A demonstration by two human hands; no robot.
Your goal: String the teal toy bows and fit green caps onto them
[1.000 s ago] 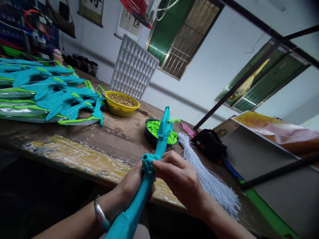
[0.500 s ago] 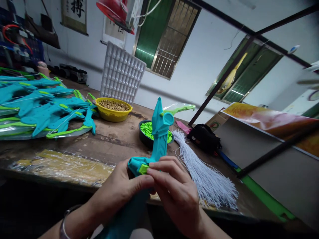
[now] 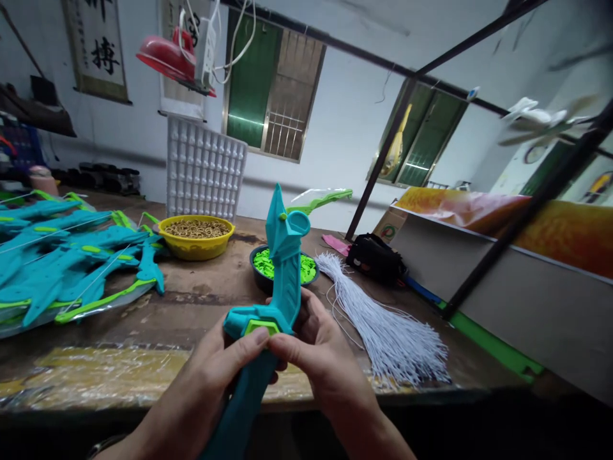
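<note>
Between both hands is a teal plastic toy bow (image 3: 286, 281), its pointed end and round ring upward. A green limb with clear film (image 3: 325, 201) sticks out to the right near its top. My left hand (image 3: 218, 364) wraps the bow from the left, thumb on a flat green plastic piece (image 3: 262, 327) seated in the body. From the right, my right hand (image 3: 320, 351) grips the bow, its thumb at the lower right edge of that piece. The fingers behind the bow are partly hidden. Behind the bow stands a dark bowl (image 3: 258, 276) of small green pieces.
Several teal toy bows (image 3: 62, 255) lie piled at the left. A yellow basin (image 3: 196, 248) of brass-coloured rings stands before a grey moulded tray (image 3: 205, 166). White strings (image 3: 387, 326) fan out at the right, by a black bag (image 3: 376, 259). A red lamp (image 3: 165, 57) hangs above.
My right fingers have gone from pinching at the green piece to gripping the bow's side, thumb at the piece. The piece now lies flat in the body. The view has turned to the right.
</note>
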